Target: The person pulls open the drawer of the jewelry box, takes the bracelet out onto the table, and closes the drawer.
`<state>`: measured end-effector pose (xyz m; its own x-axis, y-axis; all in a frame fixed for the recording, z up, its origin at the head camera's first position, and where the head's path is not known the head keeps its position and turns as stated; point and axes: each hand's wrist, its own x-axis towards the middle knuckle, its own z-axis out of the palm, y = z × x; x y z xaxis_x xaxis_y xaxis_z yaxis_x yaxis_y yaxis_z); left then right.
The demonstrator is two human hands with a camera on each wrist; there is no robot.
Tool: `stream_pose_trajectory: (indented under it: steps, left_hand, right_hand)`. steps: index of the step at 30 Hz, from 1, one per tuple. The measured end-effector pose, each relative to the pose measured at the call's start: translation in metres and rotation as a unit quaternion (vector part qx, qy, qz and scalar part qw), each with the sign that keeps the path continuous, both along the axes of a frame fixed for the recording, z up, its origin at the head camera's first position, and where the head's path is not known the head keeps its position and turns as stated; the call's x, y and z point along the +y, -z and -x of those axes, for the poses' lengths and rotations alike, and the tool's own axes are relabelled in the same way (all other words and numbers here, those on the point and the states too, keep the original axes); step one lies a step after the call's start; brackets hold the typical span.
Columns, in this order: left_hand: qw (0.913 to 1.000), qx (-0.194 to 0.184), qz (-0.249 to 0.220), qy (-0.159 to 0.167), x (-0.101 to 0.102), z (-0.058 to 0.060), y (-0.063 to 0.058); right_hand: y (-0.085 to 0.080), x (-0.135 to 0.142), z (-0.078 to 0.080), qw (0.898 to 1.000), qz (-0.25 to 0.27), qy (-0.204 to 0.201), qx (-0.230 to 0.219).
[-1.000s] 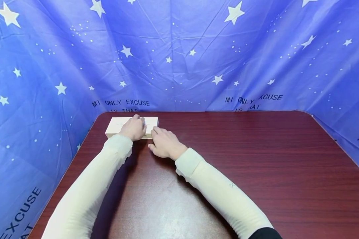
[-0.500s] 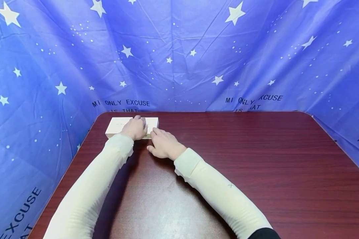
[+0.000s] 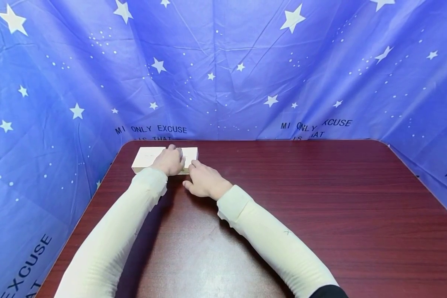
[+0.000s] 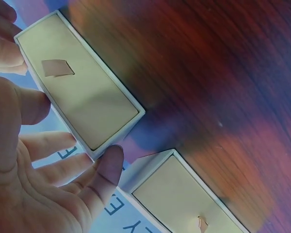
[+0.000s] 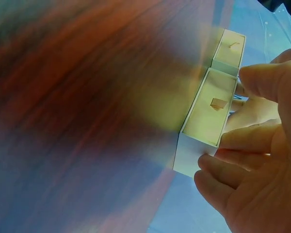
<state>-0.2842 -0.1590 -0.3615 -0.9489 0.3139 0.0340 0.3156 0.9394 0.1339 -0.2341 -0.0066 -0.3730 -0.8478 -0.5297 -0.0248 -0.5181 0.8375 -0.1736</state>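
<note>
Two white boxes stand side by side on the table's far left. Each has a recessed cream front with a small ribbon-like pull tab. My left hand (image 3: 169,160) lies over the right box (image 3: 191,154), hiding the place where the boxes meet. In the left wrist view its fingers touch that box's top edge and left side, and the thumb overlaps the edge. My right hand (image 3: 207,180) has its fingers against the right box's right end; its thumb is held out in front of the box. The left box (image 3: 145,156) is nearest to the left hand, across a narrow gap.
The dark red wooden table (image 3: 320,198) extends right and toward me. Its back edge is close behind the boxes. A blue star-printed curtain (image 3: 223,82) hangs behind and at both sides. Pale sleeves cover both arms.
Hands and boxes keep nearly the same places. My left hand has shifted very slightly rightward, and the view has tilted a touch.
</note>
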Motion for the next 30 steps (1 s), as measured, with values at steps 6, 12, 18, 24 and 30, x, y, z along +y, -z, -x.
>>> stream_pose_trajectory:
  steps: [6,12,18,24,30]
  left_hand:
    - [1.0000,-0.001,0.001,-0.001,0.0014,-0.0010,0.0021]
    - [0.9999,0.005,-0.011,0.000,0.0024,-0.0012,0.0041]
    - [0.9998,0.013,-0.016,0.004,0.0032,-0.0035,0.0033]
    - [0.9998,0.008,-0.021,0.002,0.0040,-0.0043,0.0029]
    - [0.9994,-0.009,-0.033,-0.007,0.0043,-0.0065,0.0011]
  right_hand:
    - [0.0003,0.0009,-0.0006,1.000,-0.001,0.007,0.009]
    - [-0.0016,0.0032,-0.0016,1.000,0.002,0.015,0.012]
    - [-0.0018,0.0061,-0.0022,1.000,0.014,0.018,0.020]
    - [-0.0016,0.0085,-0.0028,0.999,0.024,0.014,0.025]
    - [-0.0008,0.0101,-0.0038,0.999,0.033,0.017,0.039]
